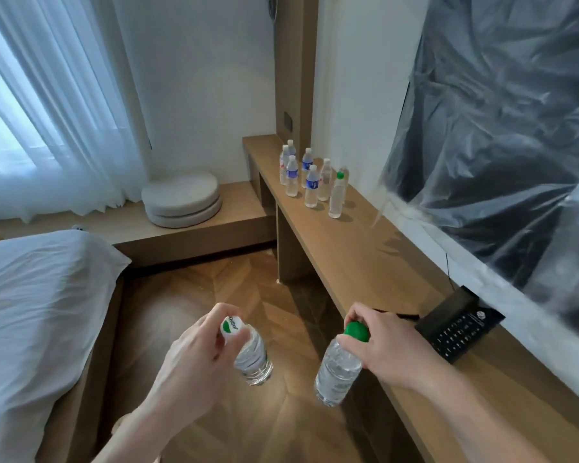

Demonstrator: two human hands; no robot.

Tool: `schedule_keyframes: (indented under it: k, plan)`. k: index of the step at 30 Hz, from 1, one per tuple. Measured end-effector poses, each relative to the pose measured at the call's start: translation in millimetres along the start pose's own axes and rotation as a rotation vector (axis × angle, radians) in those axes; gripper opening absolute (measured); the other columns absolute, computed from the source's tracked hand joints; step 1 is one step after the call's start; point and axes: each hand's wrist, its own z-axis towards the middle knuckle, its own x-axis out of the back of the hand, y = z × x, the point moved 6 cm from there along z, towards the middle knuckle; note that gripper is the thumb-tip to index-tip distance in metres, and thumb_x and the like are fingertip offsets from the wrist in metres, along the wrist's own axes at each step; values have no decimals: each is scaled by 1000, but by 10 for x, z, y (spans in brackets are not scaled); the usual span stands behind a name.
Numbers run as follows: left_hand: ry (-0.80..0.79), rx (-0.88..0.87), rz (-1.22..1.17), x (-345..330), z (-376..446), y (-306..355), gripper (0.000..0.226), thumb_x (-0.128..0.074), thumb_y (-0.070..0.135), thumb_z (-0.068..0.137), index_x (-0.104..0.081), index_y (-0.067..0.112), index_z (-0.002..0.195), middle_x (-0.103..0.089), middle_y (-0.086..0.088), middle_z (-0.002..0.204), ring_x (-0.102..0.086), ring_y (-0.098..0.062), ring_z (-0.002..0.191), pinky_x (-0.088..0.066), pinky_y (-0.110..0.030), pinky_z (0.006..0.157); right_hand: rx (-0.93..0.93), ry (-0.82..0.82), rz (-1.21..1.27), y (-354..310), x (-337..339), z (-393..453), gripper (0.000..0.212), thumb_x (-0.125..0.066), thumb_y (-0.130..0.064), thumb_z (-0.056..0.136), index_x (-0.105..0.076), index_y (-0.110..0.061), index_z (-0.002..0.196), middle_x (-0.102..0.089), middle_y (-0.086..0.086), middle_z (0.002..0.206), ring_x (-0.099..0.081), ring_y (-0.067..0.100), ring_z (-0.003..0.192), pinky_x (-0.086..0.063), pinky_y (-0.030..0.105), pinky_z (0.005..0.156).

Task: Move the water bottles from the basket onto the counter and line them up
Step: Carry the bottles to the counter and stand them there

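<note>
1. The left hand (194,349) has its grip closed round the neck of a clear water bottle with a white cap (244,349). The bottle's long axis is tilted, with the cap up toward the camera and the base down and to the right, over the wooden floor (214,295) left of the table (365,262).
2. The right hand (385,349) grips the neck of a second clear bottle with a green cap (340,369). Its long axis leans the other way, with the cap up and the base down and to the left, just off the table's front edge.
3. Both bottles hold clear water. I cannot read how full they are.
4. A cluster of bottles (310,178) stands upright on the far end of the table, caps up, close together in loose rows. Most have white caps and blue labels. The nearest has a green cap.
5. A black remote-like thing (455,325) lies on the table just beyond the right hand.
6. A bed with white sheets (37,312) sits across the floor from the table.
</note>
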Motion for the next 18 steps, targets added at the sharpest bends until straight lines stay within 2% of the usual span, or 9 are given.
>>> schedule_keyframes:
  k: [4, 8, 13, 18]
  plan:
    - [60, 25, -8, 29, 632, -8, 8, -59, 43, 100, -53, 42, 106, -60, 9, 81, -57, 1, 79, -42, -25, 62, 54, -18, -17, -50, 256, 798, 26, -61, -62, 97, -53, -37, 100, -68, -7, 90, -71, 14, 83, -66, 35, 67]
    - [91, 36, -2, 74, 1227, -123, 8, -58, 43, 101, -55, 41, 107, -59, 10, 78, -56, -4, 77, -41, -24, 61, 65, 9, -11, -109, 405, 1461, 26, -61, -60, 95, -52, -36, 96, -67, -6, 84, -68, 14, 76, -63, 40, 68]
    - [73, 6, 38, 93, 2053, -381, 14, -51, 52, 99, -53, 42, 109, -63, 12, 86, -59, -10, 76, -43, -26, 62, 70, -1, 13, -241, 446, 2247, 24, -62, -59, 97, -53, -36, 97, -68, -5, 85, -70, 11, 76, -63, 33, 64]
    - [33, -22, 14, 147, 2915, -703, 15, -52, 53, 100, -53, 41, 109, -63, 16, 87, -59, -7, 79, -44, -24, 63, 36, -2, -11, -432, 411, 2979, 23, -62, -58, 98, -52, -38, 97, -67, -7, 85, -69, 10, 75, -56, 24, 58]
